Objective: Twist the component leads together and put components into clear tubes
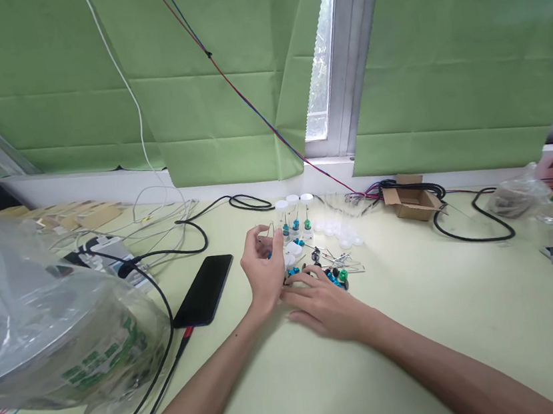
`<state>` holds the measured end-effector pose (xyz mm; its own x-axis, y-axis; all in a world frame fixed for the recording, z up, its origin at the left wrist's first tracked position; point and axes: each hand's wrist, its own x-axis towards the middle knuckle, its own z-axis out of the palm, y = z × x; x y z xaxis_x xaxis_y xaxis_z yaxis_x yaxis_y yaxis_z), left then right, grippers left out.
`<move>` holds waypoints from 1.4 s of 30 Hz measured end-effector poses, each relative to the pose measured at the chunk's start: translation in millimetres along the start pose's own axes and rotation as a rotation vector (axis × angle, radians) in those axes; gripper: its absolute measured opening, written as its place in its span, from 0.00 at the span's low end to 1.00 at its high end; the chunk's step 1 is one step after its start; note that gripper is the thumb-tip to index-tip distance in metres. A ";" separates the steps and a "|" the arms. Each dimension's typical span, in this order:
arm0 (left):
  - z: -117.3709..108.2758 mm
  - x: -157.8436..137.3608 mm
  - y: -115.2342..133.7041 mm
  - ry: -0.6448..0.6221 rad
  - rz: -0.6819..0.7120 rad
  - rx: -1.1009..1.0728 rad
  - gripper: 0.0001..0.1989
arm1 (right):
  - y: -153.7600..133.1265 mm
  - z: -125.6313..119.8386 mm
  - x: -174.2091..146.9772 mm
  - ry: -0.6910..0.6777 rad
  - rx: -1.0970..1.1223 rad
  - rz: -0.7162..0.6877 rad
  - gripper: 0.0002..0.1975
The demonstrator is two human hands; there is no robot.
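My left hand (263, 265) is curled round what looks like a clear plastic tube (272, 229), mostly hidden by the fingers. My right hand (323, 305) rests low over the table, palm down, its fingers apart and reaching into a pile of small parts. Blue, green and black small pieces (336, 277) lie by its fingertips. Thin metal pins (343, 260) are scattered just beyond. Behind the hands stand three clear tubes with white caps (292, 200), each with a coloured piece on a metal stem inside. White caps (294, 252) lie between the hands.
A black phone (205, 289) lies left of my hands, with a cable beside it. A large plastic-wrapped tub (60, 334) fills the left side. More clear caps (343, 232) and tubes lie behind the pins. An open cardboard box (411, 200) and black cables (482, 237) are at the back right.
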<state>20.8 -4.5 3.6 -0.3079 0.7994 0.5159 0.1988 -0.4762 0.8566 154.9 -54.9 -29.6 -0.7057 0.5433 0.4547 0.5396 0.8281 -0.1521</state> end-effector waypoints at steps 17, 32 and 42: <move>1.1 -2.6 3.5 -0.039 0.006 0.005 0.11 | 6.3 3.2 -4.7 0.010 0.005 0.043 0.15; 2.1 -5.2 -2.8 -0.228 0.097 0.166 0.11 | 30.3 -6.5 -12.3 0.570 0.087 0.149 0.16; 3.1 -15.3 -13.1 -0.554 0.307 0.327 0.13 | 40.4 -11.1 -15.8 0.822 -0.004 0.271 0.15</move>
<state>25.8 -9.4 -15.6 0.3078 0.7566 0.5768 0.4966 -0.6449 0.5810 192.9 -31.6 -33.3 0.0027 0.4487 0.8937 0.6439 0.6829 -0.3449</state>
